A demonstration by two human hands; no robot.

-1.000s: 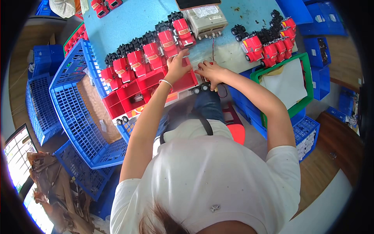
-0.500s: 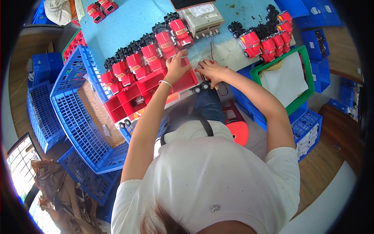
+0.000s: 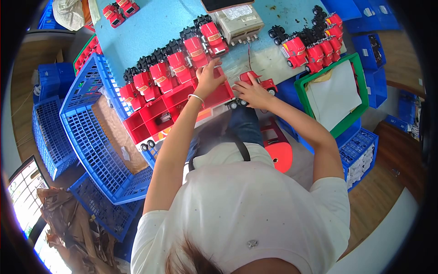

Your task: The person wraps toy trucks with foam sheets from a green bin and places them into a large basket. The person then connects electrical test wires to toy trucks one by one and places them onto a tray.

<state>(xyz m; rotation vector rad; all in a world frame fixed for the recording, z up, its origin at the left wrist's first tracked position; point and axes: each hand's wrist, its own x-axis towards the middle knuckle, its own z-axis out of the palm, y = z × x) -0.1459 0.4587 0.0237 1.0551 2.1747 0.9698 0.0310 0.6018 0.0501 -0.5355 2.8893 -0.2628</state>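
A long red toy trailer (image 3: 155,115) with open compartments lies along the table's near edge. My left hand (image 3: 209,81) rests on its right part, thumb and fingers apart over the rim. At the trailer's right end stands a red truck cab (image 3: 270,85) with black wheels. My right hand (image 3: 252,93) lies over the cab's rear, its fingers spread and touching it. Behind the trailer a row of red truck cabs (image 3: 178,65) stands side by side, close to my left hand.
A grey metal box (image 3: 238,23) with a wire stands at the back. More red cabs (image 3: 315,54) are at the right, beside a green-rimmed tray (image 3: 361,86). A large blue crate (image 3: 86,137) is at the left; a red stool (image 3: 279,155) is below the table.
My right hand has shifted slightly right and its fingers have spread, with the red cab at the trailer's end now showing. My left hand has stayed nearly in place.
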